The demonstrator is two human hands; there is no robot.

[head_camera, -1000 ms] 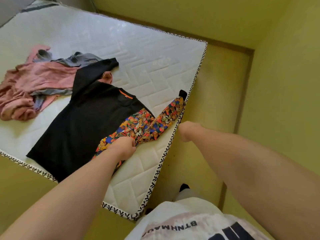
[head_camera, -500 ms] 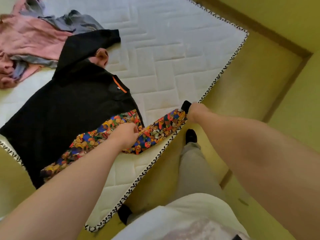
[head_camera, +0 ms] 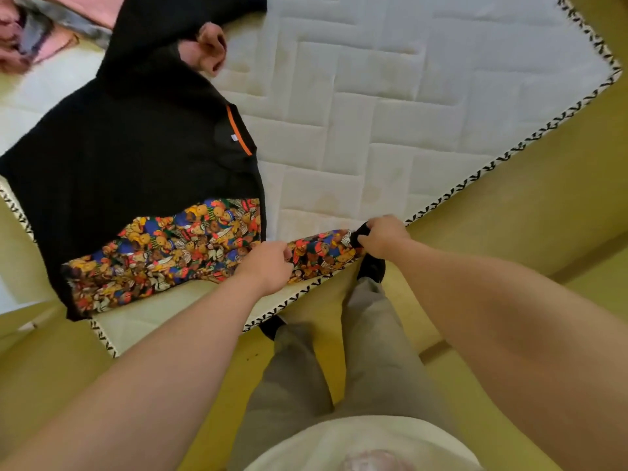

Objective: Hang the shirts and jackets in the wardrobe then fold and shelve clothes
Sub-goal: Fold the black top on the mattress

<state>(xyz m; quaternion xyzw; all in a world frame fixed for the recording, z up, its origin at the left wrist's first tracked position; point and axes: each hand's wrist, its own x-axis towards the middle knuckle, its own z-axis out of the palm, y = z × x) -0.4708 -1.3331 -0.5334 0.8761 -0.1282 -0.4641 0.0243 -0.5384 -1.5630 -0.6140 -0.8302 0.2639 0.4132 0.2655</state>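
A: At centre frame, by the mattress (head_camera: 424, 96) edge: left hand (head_camera: 266, 266) pinches the sleeve (head_camera: 323, 253) mid-length; right hand (head_camera: 382, 234) curls round the cuff (head_camera: 359, 231). The shirt (head_camera: 136, 158) lies flat, frame left.

B: Step, judged: folding. Next: carry the sleeve across the body, unwrinkled.

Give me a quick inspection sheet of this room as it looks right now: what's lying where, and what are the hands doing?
Surface: white quilted mattress with a patterned border.
Job's things: black jacket spread flat on the mattress, its patterned sleeve stretched along the near edge; pink and grey clothes heaped at the far left.
Clutter: nothing seen.
Hands: left hand pinches the sleeve midway; right hand grips its black cuff.
Cables: nothing seen.
Surroundings: yellow-green floor; the person's trousered legs stand beside the mattress.
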